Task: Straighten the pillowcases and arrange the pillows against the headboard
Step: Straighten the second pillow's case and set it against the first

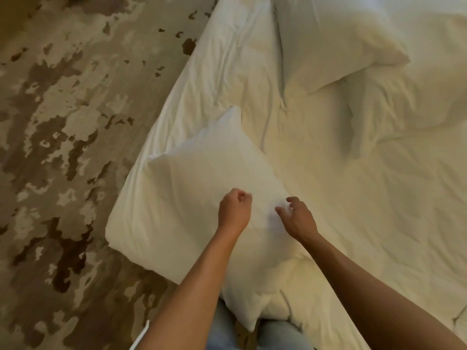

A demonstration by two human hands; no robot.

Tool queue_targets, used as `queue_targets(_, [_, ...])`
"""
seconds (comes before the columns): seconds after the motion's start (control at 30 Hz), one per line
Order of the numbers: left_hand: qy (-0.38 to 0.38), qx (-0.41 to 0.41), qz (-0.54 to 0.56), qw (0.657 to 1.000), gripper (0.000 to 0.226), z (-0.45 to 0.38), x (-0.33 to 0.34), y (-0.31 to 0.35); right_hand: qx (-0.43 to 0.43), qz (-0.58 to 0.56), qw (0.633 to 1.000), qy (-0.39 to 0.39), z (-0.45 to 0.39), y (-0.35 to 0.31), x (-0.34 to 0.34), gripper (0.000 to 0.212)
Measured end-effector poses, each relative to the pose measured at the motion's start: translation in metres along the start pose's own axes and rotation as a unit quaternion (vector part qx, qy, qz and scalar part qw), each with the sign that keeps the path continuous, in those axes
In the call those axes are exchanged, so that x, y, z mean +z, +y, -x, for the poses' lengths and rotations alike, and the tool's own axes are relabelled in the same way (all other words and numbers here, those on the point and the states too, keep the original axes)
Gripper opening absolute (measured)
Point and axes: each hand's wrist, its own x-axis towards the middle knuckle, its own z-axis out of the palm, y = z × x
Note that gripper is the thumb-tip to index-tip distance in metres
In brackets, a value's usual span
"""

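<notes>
A white pillow (192, 188) lies tilted on the near left corner of the bed, overhanging the mattress edge. My left hand (235, 210) is over its right half with the fingers curled into a fist, and no fabric shows bunched in it. My right hand (297, 215) is at the pillow's right edge, fingers loosely bent and spread, touching the case. Two more white pillows lie askew at the upper right, one (336, 44) partly on top of the other (414, 97). No headboard is in view.
The bed's wrinkled white sheet (353, 198) fills the right side. A rumpled white cover (237, 59) runs along the bed's left edge. Brown and beige patterned carpet (63, 147) covers the floor on the left. My legs in light jeans stand at the bed's corner.
</notes>
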Motion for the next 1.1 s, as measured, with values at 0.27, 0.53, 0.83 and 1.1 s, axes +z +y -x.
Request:
queue_targets(0.27, [-0.066,0.204,-0.29,0.933,0.048,-0.133,0.063,0.042,0.074,0.026,0.997,0.024,-0.048,0.025,0.034,0.065])
queue_targets(0.53, [-0.08,0.318,-0.468,0.82,0.064,-0.17,0.066,-0.02,0.114,-0.03,0.993,0.0,-0.089,0.042,0.042,0.096])
queue_targets(0.83, [-0.1,0.313,-0.484,0.811,0.065,-0.153,0.041,-0.021,0.088,0.018,0.995,0.052,-0.065,0.032,0.043,0.086])
queue_targets(1.1, [-0.142,0.278,-0.458,0.832,0.064,-0.085,-0.021,0.019,-0.038,-0.02,0.995,0.085,0.031,-0.021,0.001,0.057])
